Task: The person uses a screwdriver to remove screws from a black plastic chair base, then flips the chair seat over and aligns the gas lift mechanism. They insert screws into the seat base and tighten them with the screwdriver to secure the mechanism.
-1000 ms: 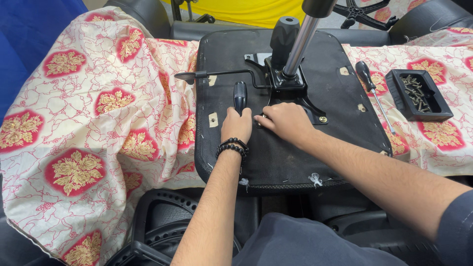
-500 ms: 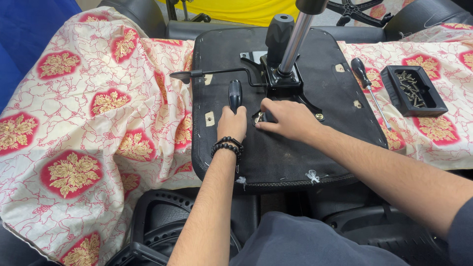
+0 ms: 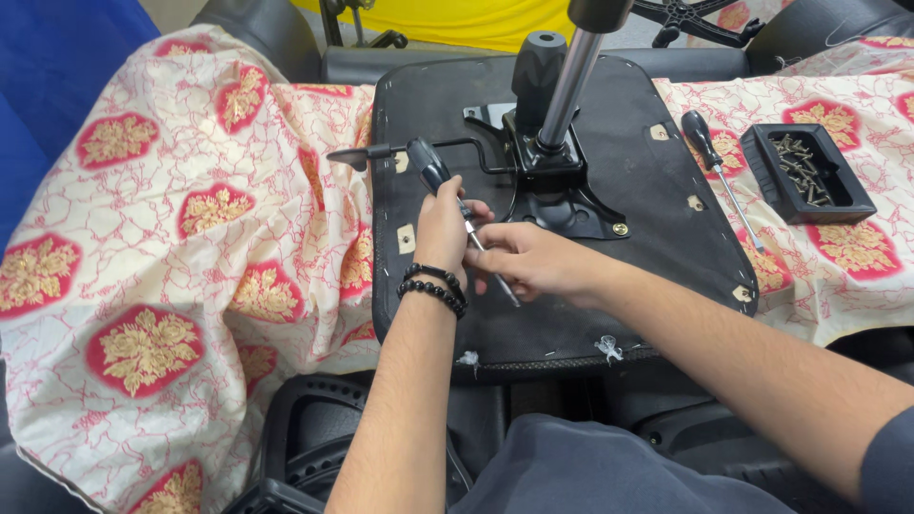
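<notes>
An upturned black chair seat (image 3: 657, 190) lies on a patterned cloth, its metal mechanism plate (image 3: 557, 195) and chrome gas column (image 3: 571, 90) sticking up. My left hand (image 3: 443, 228), with a black bead bracelet, grips a black-handled screwdriver (image 3: 433, 171) tilted so its shaft runs down to the right. My right hand (image 3: 533, 262) pinches the shaft near the tip over the seat's underside. A black lever (image 3: 381, 152) juts out to the left of the mechanism.
A second screwdriver (image 3: 714, 162) lies at the seat's right edge. A black tray of screws (image 3: 809, 176) sits on the cloth (image 3: 143, 247) at the right. Black chair parts (image 3: 314, 428) lie below near my lap. A chair base (image 3: 695, 14) shows at the top.
The screwdriver went from standing upright on the seat to tilted, lifted in my left hand. My right hand moved left from the plate onto its shaft. The view moved closer.
</notes>
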